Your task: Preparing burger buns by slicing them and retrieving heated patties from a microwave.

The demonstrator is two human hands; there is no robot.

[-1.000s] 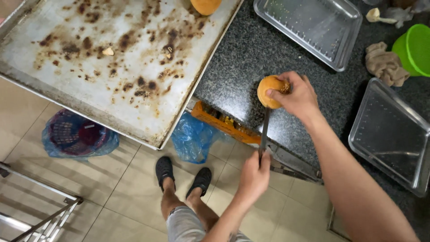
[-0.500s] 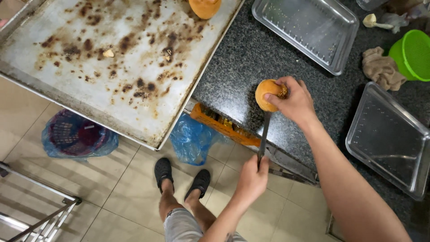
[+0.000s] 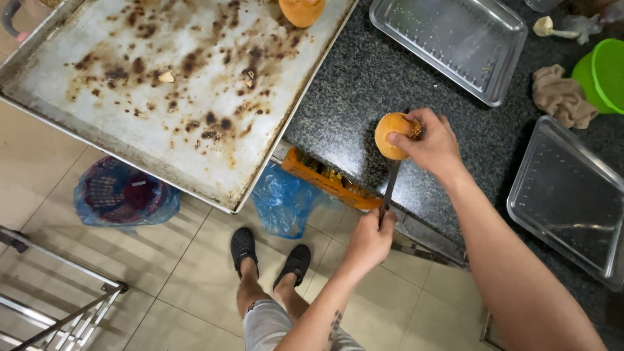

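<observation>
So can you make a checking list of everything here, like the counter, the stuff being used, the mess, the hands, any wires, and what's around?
Surface: dark speckled counter; a big stained baking sheet overhangs its edge.
Job's things: a round bun pinned on the counter; a knife with its blade at the bun.
Clutter: two metal trays, a brown cloth, a green bowl, another bun on the sheet.
Grippers: right hand grips the bun; left hand holds the knife handle.
Cables: nothing seen.
Surroundings: tiled floor, blue bags, a metal rack, an orange crate.
</observation>
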